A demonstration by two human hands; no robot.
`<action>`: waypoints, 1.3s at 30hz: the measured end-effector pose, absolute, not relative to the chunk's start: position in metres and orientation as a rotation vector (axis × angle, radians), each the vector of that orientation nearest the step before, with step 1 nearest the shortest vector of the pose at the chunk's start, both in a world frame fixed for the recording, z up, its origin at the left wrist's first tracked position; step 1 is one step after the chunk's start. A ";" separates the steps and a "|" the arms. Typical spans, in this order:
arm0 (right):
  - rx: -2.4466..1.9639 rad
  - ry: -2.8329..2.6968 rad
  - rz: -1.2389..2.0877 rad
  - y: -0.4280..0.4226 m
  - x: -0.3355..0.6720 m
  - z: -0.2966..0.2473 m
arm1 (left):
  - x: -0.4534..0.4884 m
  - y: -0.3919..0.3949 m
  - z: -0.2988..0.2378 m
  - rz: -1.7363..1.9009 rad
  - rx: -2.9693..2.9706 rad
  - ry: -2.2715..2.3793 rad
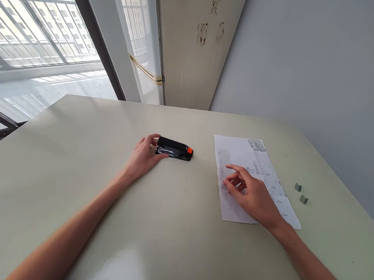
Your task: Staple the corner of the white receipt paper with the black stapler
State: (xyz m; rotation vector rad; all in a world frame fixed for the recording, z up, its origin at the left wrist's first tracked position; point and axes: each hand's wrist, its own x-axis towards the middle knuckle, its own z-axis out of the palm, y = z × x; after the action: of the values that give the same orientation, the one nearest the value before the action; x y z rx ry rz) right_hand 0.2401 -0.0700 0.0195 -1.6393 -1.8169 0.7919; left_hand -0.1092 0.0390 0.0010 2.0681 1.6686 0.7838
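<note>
A black stapler [175,149] with an orange tip lies on the table in front of me. My left hand [145,155] has its thumb along the near side of the stapler's left end and its fingers at the far side, gripping it. Over a white printed sheet of paper [238,152] hovers my right hand [250,192], its fingers loosely bent and apart with nothing between them. Whether that hand touches the paper, I cannot tell.
Two small grey staple blocks [300,193] lie right of the paper on the pale table [154,223]. Behind the far edge stands a refrigerator [192,71] with worn patches. A grey wall [303,58] is on the right, a window [37,20] on the left.
</note>
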 end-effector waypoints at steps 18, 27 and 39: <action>-1.456 -1.750 1.096 -0.073 0.198 0.005 | -0.159 0.131 -0.001 0.981 1.787 1.969; -1.342 -1.725 1.191 -0.078 0.164 0.007 | -0.158 0.147 0.003 0.998 1.809 1.942; -1.195 -1.576 1.437 -0.082 0.128 0.012 | -0.138 0.084 -0.005 1.055 1.729 2.014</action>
State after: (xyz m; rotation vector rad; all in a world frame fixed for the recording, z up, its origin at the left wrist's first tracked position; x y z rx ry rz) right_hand 0.1276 -0.0823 0.0118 -1.1949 -1.5759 1.4365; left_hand -0.1385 0.0840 -0.0050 1.7292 2.0142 1.0552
